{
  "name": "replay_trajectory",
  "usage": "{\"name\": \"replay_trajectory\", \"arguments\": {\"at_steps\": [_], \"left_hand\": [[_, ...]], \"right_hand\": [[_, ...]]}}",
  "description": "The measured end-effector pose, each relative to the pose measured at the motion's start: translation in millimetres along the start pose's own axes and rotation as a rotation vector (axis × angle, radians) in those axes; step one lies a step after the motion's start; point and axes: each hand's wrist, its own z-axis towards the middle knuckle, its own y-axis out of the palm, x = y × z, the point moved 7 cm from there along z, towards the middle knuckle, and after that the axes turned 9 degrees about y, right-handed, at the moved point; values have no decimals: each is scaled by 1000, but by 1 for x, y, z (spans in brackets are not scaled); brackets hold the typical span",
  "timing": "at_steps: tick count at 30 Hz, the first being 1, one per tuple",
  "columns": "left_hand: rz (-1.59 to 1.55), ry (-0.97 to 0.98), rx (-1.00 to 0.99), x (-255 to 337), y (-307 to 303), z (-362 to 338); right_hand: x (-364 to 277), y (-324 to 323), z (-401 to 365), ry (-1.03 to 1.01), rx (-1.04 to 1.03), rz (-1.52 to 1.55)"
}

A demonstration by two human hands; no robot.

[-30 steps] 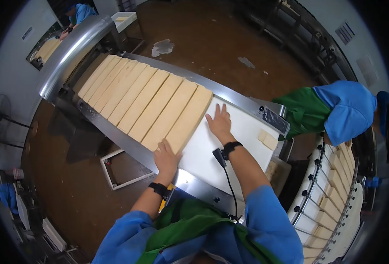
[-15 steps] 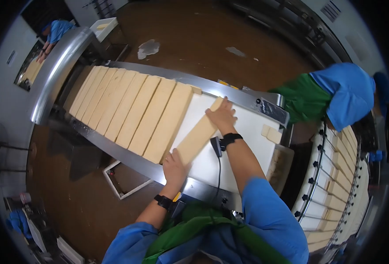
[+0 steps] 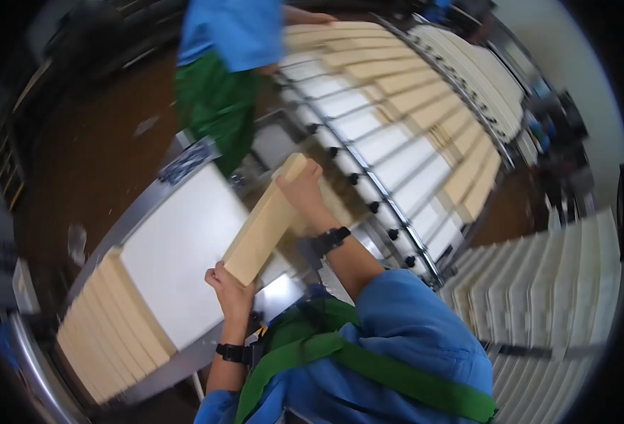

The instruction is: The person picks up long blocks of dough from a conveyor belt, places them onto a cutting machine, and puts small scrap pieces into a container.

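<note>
I hold a long, pale-yellow block [image 3: 266, 219] by its two ends, raised and slanting over the end of the white conveyor belt [image 3: 192, 244]. My left hand [image 3: 233, 293] is closed on its near lower end, and my right hand [image 3: 303, 189] is closed round its far upper end. The block's exact material cannot be made out. A row of similar blocks [image 3: 114, 325] lies side by side on the belt at lower left. Beneath my right hand is a bin [image 3: 336, 201] with pale pieces in it, partly hidden by my arm.
A second conveyor [image 3: 326, 88] to the right carries many pale slabs under thin cross bars, with black knobs along its rail [image 3: 374, 207]. A co-worker [image 3: 230, 35] in blue and green stands at its far end. White ribbed trays [image 3: 531, 283] are stacked at right.
The block has been lifted off the belt between my two hands and carried to the right, past the belt's end. My view has swung right towards the second conveyor.
</note>
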Motion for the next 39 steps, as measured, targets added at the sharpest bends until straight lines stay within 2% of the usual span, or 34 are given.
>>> {"name": "replay_trajectory", "arguments": {"at_steps": [4, 6, 8, 11, 13, 14, 17, 20, 22, 26, 32, 35, 38, 39], "left_hand": [[-62, 274, -69, 98, 39, 30], [-146, 413, -137, 154, 55, 37], [-221, 571, -224, 201, 78, 39], [-272, 660, -494, 255, 119, 30], [-278, 684, -622, 275, 147, 23], [-279, 696, -683, 282, 161, 20], [-374, 731, -664, 301, 187, 32], [-388, 659, -741, 309, 216, 41], [-385, 610, -791, 316, 233, 41], [-395, 610, -765, 324, 256, 44], [-350, 674, -732, 331, 284, 51], [-399, 573, -809, 334, 305, 53], [-385, 809, -797, 343, 325, 59], [-401, 801, -797, 342, 331, 62]], "right_hand": [[28, -159, 22, 141, 228, 9], [74, -217, 48, 201, 356, -31], [114, -269, 72, 294, 358, -109], [162, -320, 101, 420, 231, -440], [198, -335, 130, 452, 71, -728], [211, -336, 143, 410, 23, -710], [234, -349, 183, 385, 79, -785], [250, -363, 213, 394, 147, -808], [260, -373, 229, 442, 107, -771], [262, -377, 240, 485, 42, -780], [270, -392, 250, 471, 101, -705], [261, -402, 246, 467, 115, -758], [246, -410, 229, 434, 273, -701], [248, -405, 226, 425, 284, -731]]}}
